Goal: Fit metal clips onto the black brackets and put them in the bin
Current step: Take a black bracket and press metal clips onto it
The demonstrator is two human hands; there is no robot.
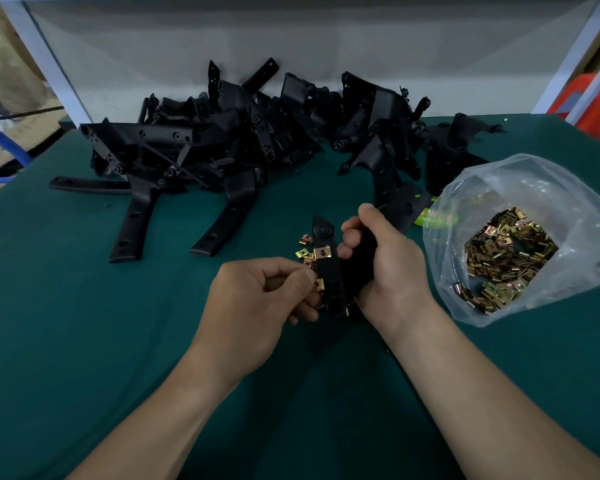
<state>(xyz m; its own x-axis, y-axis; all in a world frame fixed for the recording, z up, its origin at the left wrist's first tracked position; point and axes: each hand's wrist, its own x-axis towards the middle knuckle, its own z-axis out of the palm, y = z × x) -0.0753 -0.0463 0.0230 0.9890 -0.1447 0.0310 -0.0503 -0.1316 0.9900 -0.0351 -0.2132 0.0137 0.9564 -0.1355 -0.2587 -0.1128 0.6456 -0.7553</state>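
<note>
My right hand [387,268] grips a black bracket [328,268] that points away from me above the green table. One brass-coloured metal clip [323,252] sits on the bracket's upper part. My left hand [260,299] pinches another metal clip [318,285] against the bracket's left edge, lower down. A few loose clips [303,252] lie on the cloth just left of the bracket. No bin is in view.
A large heap of black brackets [243,140] spreads across the back of the green table [84,306]. An open clear plastic bag of clips [510,251] stands at the right. A green object [426,216] lies behind the bag. A grey panel closes the back.
</note>
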